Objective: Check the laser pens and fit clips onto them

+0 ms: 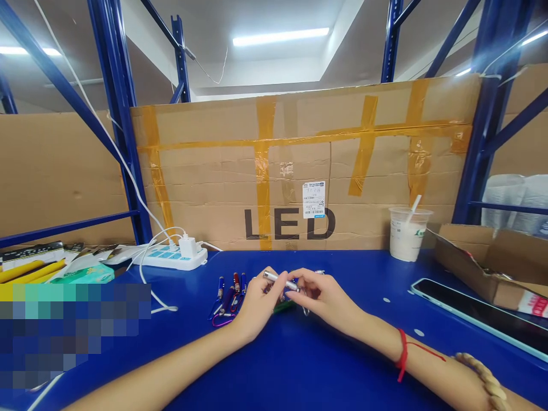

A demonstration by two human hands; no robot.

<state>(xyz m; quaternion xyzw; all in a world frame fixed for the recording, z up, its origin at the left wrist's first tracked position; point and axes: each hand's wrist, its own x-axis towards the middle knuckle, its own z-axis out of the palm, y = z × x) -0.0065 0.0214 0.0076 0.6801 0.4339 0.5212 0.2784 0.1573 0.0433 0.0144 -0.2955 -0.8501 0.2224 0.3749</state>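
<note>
Near the middle of the blue table, my left hand (pixel 257 302) and my right hand (pixel 327 295) come together. Both pinch a small silver keychain flashlight (pixel 293 285), my left at its body and my right at its right end. A silver clip hangs under my right fingers, partly hidden. Below and behind the fingers lies something green (pixel 283 307), mostly covered by my hands. Just left of my left hand rest several keychain flashlights (pixel 229 299) in blue, red and purple, with carabiner clips.
A white power strip (pixel 171 258) with cables stands at the back left, beside packets and yellow items. At the right are a lidded drink cup (pixel 406 237), an open cardboard box (pixel 475 262) and a phone (pixel 483 317). A taped cardboard panel (pixel 205 182) closes the back.
</note>
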